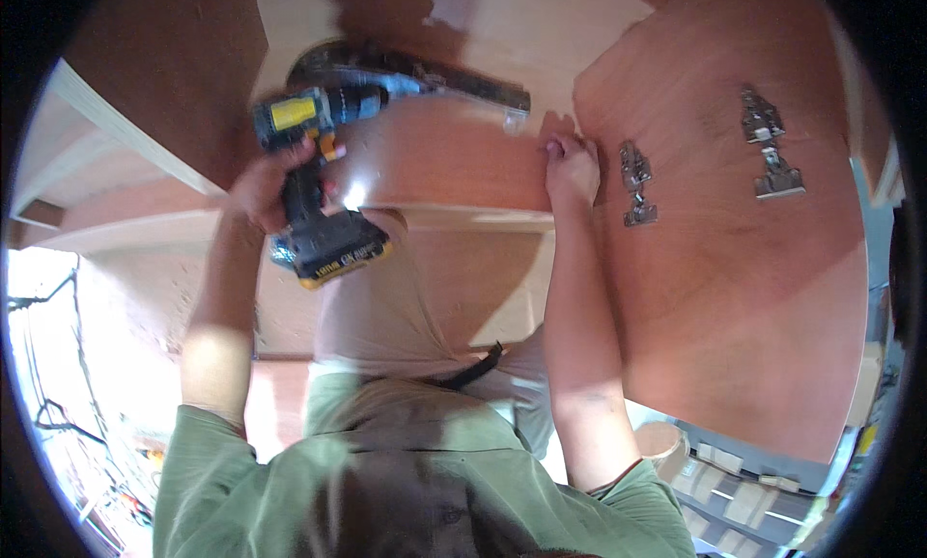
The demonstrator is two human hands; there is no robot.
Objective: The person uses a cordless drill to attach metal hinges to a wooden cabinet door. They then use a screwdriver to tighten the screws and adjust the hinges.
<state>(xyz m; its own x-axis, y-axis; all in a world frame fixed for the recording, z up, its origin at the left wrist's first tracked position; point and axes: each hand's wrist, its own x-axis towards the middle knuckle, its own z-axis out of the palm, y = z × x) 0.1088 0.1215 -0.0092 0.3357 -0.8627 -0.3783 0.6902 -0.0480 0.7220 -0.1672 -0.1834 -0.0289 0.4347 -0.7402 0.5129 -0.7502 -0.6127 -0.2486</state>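
Note:
My left hand (266,186) is wrapped round the grip of a cordless drill (314,186), which has a black and yellow battery pack at its base. The drill's chuck points right, and its small lamp is lit. Just beyond the chuck, a long dark object (454,80) lies against the wood; its kind I cannot make out. My right hand (575,172) has its fingers curled close together by the corner where the reddish wooden boards meet. What it holds, if anything, is too small to tell. Right of it, two metal cabinet hinges (637,183) (772,143) sit on the side panel.
A large reddish wooden panel (734,297) rises on my right, and a dark board (164,85) stands at the left. A pale board edge (463,210) runs across in front of my body. Cartons (734,500) lie at the lower right, and cables (72,413) hang at the left.

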